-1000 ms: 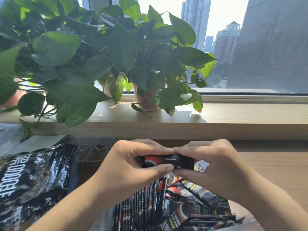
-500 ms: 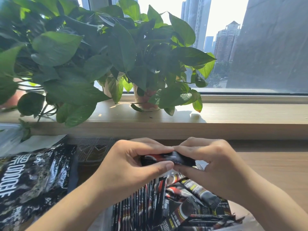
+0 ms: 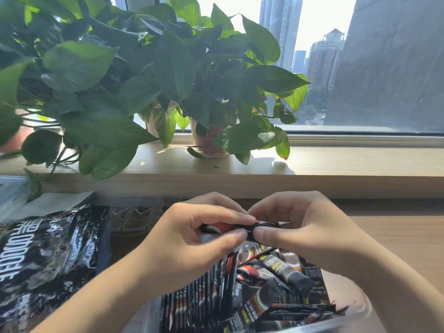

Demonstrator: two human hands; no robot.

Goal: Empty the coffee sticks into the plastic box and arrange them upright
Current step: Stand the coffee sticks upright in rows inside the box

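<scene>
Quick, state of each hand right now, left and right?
Left hand: pinching one end of a coffee stick.
Right hand: pinching the other end of the same coffee stick.

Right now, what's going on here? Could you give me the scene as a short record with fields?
Left hand: pinches one end of a coffee stick
Right hand: pinches the other end of it
Stick's pose: roughly level, held over the plastic box
Upright row: sticks standing on edge in the box's left part
Loose sticks: lying jumbled in its right part
Black bag: lies left of the box
Background: potted plant on the windowsill
</scene>
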